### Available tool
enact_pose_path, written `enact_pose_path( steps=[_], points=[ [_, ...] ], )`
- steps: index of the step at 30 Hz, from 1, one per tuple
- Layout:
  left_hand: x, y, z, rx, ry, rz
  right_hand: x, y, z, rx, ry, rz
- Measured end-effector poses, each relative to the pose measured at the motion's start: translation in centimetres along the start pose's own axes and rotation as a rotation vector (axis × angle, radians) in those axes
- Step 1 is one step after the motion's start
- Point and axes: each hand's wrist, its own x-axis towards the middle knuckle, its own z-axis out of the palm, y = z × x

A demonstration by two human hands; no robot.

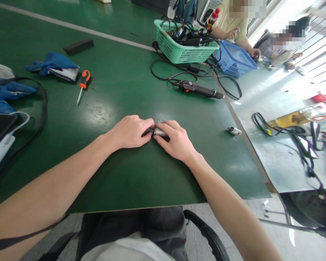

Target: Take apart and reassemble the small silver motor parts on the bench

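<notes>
Near the front of the green table, my two hands meet over a small silver cylinder with a dark end [160, 133]. My right hand [176, 139] is closed around its silver part, thumb on the near side and fingers on the far side. With thumb and forefinger, my left hand [132, 132] pinches the dark end. The fingers cover much of the piece, so its exact kind does not show. To the right lies a similar small silver piece [235, 131], apart from both hands.
Beyond my hands lie a corded electric screwdriver [201, 89] and an orange-handled screwdriver [83, 83]. Blue gloves [53, 65] and a black block [78, 46] are at left. A green basket of cables [176, 52] and a blue basket [233, 59] stand at the back, near other people.
</notes>
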Motion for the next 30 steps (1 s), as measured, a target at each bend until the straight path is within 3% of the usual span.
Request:
enact_pose_path(
  steps=[30],
  points=[
    [-0.06,-0.25,0.34,0.014,0.028,0.022,0.08,0.01,0.14,-0.025,0.022,-0.022]
  ],
)
